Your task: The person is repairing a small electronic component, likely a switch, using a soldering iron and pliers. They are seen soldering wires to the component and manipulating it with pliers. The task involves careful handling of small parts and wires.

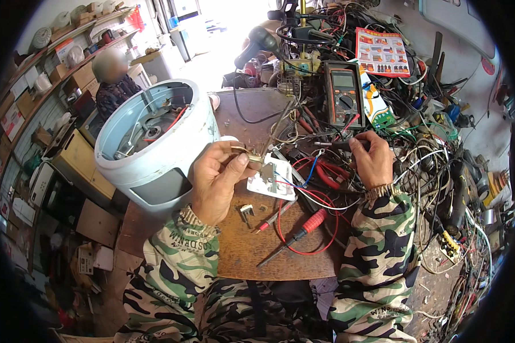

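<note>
My left hand [220,174] is closed, pinching a small brass-coloured metal part [254,158] between thumb and fingers. Just beside it on the wooden table lies an open white plastic housing [273,182] with thin red and blue wires [310,174]. To the right, my right hand [372,160] is closed on a slim black-handled tool [342,146] that points left; its exact kind is hard to make out. Below the housing are a small black-and-white part [246,211], a thin red-tipped tool [274,217] and a red-handled screwdriver [312,222].
A round pale-blue appliance body [154,137] stands open-topped at the left. A multimeter [345,91] sits at the back right amid a heap of cables [435,148]. Red-handled pliers [329,174] lie near my right hand. Beyond the appliance, a person [113,80] is near loaded shelves [68,43].
</note>
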The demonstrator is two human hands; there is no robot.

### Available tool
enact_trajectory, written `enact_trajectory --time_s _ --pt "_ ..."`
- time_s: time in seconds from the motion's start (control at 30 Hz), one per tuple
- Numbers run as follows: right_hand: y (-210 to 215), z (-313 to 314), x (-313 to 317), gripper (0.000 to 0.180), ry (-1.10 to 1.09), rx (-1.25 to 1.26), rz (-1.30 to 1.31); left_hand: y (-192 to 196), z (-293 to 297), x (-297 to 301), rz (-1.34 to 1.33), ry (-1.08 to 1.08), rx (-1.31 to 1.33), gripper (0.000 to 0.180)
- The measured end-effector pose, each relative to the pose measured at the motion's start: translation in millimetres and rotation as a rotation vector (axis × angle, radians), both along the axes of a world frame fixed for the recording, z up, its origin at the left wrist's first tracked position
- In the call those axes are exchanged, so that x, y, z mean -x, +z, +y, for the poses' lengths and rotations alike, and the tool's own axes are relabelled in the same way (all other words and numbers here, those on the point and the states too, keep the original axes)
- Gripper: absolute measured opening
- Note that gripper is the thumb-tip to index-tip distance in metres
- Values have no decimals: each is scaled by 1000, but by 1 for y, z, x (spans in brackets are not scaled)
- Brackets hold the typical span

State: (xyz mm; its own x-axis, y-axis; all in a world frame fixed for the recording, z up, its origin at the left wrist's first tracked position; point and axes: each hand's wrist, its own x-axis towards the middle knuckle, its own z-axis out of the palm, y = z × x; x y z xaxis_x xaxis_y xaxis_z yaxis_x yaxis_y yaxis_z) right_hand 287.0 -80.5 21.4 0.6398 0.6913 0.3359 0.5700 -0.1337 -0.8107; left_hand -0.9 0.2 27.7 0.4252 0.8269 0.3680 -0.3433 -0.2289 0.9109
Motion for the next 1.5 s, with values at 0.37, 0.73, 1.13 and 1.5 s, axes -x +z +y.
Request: enact_trajectory --time_s 0.37,0.73,1.13,1.5 --pt "-8 -4 -2 29 58 175 -308 0 -3 -3 0 -9 91 21" --pt "-4 6 56 20 868 -144 414 -3 -7 -8 -161 -128 311 12" --pt "-6 6 82 36 996 -25 580 -5 -10 -13 -132 -163 389 15" --pt "-13 11 89 27 980 -71 731 -5 -2 -2 28 -142 184 26"
